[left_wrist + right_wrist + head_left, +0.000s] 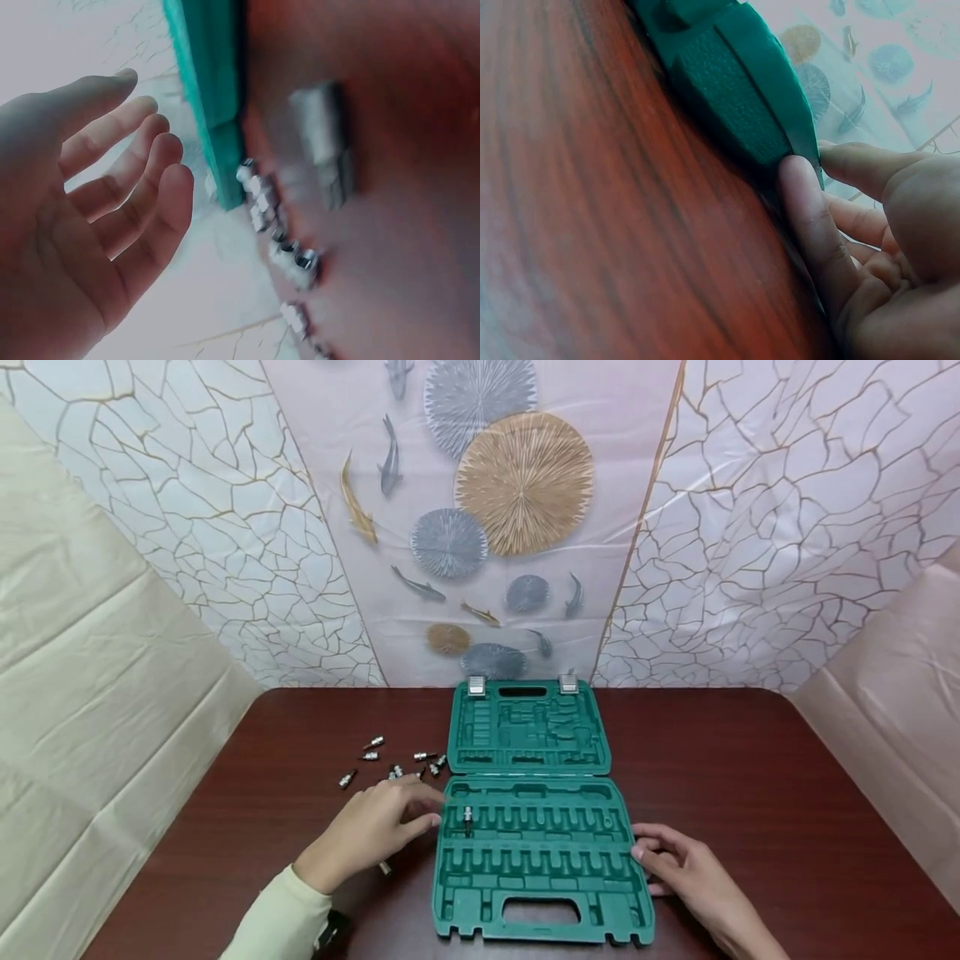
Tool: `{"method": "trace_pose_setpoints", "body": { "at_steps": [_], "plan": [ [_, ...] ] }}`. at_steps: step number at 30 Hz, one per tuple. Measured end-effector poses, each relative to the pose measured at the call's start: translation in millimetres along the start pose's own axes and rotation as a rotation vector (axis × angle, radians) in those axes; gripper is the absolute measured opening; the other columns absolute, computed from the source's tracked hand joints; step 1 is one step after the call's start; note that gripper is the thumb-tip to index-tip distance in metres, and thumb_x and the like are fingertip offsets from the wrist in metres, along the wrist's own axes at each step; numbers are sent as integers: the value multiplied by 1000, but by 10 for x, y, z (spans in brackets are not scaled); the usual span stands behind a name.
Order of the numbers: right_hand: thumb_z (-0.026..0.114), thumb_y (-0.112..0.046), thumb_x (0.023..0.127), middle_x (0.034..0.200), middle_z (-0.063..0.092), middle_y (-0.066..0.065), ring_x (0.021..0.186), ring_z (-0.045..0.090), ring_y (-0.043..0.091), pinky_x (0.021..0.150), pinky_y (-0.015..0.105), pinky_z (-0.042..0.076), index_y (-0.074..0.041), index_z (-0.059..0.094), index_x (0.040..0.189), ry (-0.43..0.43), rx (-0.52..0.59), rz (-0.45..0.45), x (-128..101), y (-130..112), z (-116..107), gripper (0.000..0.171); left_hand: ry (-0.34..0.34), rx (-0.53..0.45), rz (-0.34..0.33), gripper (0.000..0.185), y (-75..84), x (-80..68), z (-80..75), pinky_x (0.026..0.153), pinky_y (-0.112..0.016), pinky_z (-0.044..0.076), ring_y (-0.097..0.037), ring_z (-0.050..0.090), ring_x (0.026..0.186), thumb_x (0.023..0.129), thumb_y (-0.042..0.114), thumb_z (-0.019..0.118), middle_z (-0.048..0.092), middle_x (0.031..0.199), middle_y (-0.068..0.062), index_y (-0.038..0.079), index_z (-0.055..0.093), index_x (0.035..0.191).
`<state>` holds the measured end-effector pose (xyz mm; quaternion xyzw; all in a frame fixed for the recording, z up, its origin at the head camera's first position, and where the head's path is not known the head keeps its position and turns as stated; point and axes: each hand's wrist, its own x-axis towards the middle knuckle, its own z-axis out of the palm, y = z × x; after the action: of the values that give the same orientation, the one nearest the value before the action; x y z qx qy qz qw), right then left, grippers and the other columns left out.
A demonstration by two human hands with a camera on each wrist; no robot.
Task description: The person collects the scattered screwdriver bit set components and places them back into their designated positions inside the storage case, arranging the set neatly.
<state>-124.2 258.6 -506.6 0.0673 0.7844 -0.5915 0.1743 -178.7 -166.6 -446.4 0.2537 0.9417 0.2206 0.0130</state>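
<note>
A green plastic tool case [531, 931] lies unfolded on the table. One silver bit socket [468, 820] sits in the left end of its upper row of slots. My left hand [382, 822] hovers at the case's left edge; in the left wrist view its fingers [172, 206] are loosely bent with nothing between them. My right hand [686, 868] pinches the case's right edge between thumb and finger, as the right wrist view also shows. A loose bit socket [385, 867] lies by my left wrist, partly hidden.
Several more bit sockets [371, 757] are scattered on the dark red-brown table [720, 760], left of the case. The case's lid [528, 768], with two latches, lies at the back near a patterned cloth wall [517, 610].
</note>
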Motion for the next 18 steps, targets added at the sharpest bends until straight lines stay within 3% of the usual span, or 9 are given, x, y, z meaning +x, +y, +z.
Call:
{"method": "trace_pose_setpoints", "body": {
  "at_steps": [3, 9, 14, 18],
  "plan": [
    [64, -31, 108, 123, 66, 14, 106, 70, 21, 82, 41, 62, 6, 43, 155, -2, -4, 0, -3, 5, -9, 64, 29, -40, -30, 17, -29, -22, -75, 76, -32, 57, -5, 70, 95, 99, 24, 77, 72, 106, 12, 21, 79, 115],
    [64, -30, 107, 125, 65, 16, 107, 70, 20, 82, 39, 62, 6, 43, 156, 8, -14, -13, -13, -30, -18, 64, 51, -83, -41, 22, -114, -62, -190, 80, -35, 59, -3, 68, 90, 99, 18, 76, 74, 111, 3, 14, 76, 121],
    [65, -28, 107, 125, 65, 16, 106, 69, 19, 81, 39, 62, 6, 44, 155, 2, -8, -25, -13, -36, -1, 63, -10, -51, -16, 25, -219, -185, -256, 83, -34, 58, -8, 68, 93, 98, 12, 76, 74, 113, 2, 13, 75, 123],
    [64, -29, 107, 123, 65, 15, 106, 69, 19, 82, 39, 62, 6, 43, 155, -7, -1, -24, -16, -6, 5, 63, -93, -70, 48, 24, -320, -300, -274, 84, -36, 58, -13, 67, 96, 98, 7, 74, 72, 113, 1, 11, 74, 122]
  ]
}}
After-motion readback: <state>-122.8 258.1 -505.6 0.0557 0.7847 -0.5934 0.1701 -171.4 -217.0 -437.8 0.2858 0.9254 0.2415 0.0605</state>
